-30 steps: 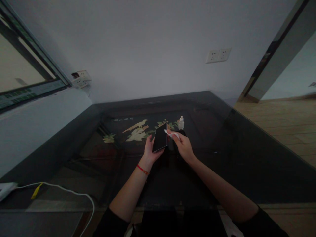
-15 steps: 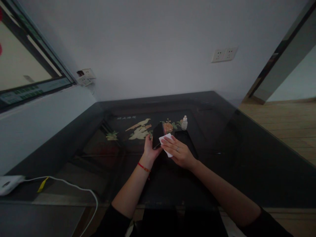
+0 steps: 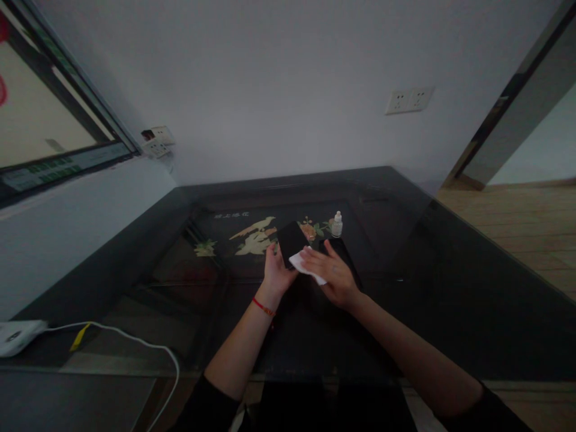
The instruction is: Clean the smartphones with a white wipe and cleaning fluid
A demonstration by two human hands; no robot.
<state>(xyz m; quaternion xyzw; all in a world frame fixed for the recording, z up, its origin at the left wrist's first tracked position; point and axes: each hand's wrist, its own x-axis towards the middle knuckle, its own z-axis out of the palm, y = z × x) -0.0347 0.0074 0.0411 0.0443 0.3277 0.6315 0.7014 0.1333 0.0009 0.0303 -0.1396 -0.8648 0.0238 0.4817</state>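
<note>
My left hand [image 3: 275,273] grips a black phone [image 3: 291,240] and holds it tilted above the dark glass table [image 3: 450,288]. My right hand [image 3: 333,275] presses a small white cloth [image 3: 304,266] against the phone's lower edge, fingers laid flat over the cloth. A red string circles my left wrist. A small white dropper bottle [image 3: 336,224] stands upright just beyond my right hand. A second dark flat thing lies on the table under my right hand, partly hidden.
The table top shows an inlaid bird and flower picture [image 3: 254,235]. A white cable [image 3: 135,345] with a yellow tag runs from a white device [image 3: 15,336] at the near left. Wall sockets [image 3: 407,99] sit behind. Wooden floor lies to the right.
The phone has turned from edge-on to face-up in my left hand. My right hand with the cloth has slid down to the phone's lower part.
</note>
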